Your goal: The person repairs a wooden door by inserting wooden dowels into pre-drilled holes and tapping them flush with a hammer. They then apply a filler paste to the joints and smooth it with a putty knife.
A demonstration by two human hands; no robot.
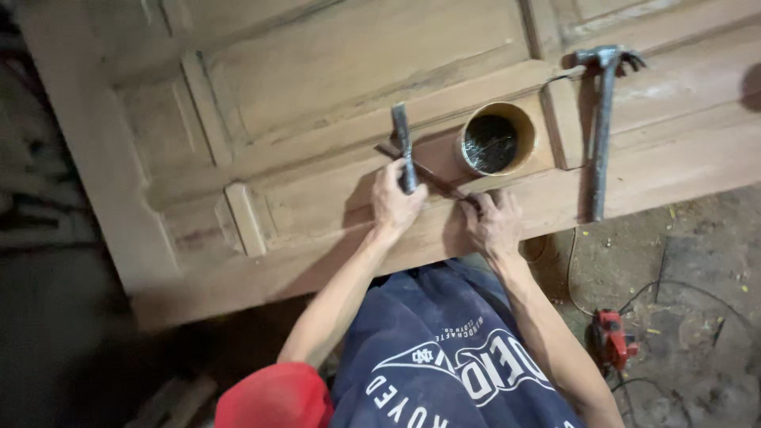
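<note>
In the head view, the left hand is closing around the handle of a chisel whose blade is pointing away from the grip across the door, while the right hand is pressing its fingertips on the near end of a thin strip that is running under the chisel toward a tin just beyond. The step is probably going best with the strip pinned flat and those fingertips kept behind the edge. A hammer is lying well to the right of both grips.
</note>
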